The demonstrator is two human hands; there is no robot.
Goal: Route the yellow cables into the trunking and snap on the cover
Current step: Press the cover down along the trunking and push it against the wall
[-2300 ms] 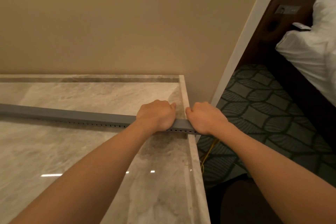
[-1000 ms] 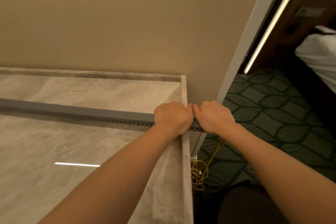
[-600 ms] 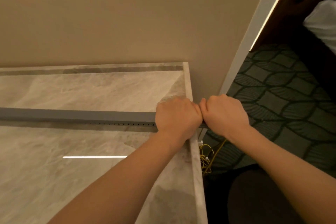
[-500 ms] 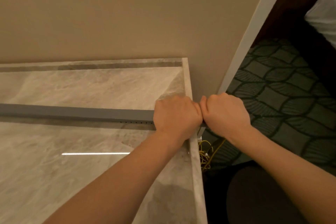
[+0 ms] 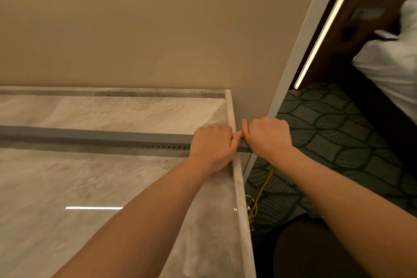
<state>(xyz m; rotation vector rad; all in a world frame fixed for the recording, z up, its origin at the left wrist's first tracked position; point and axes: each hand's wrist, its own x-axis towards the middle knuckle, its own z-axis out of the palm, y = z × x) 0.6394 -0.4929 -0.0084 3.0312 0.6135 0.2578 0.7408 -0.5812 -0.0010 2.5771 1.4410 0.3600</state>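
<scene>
Both fists are closed down on the end of the grey trunking (image 5: 94,136): the left hand (image 5: 212,146) and the right hand (image 5: 268,137) sit knuckle to knuckle, probably to press the cover home there. Leftward of the grip, the trunking lies along the marble counter (image 5: 90,187) for support. Below the right wrist, the yellow cables (image 5: 259,194) hang off the end toward the carpet (image 5: 338,142).

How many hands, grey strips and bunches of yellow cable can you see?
Hands: 2, the left hand and the right hand
Grey trunking: 1
Yellow cable bunch: 1; strands too tangled to count
Total: 4
</scene>
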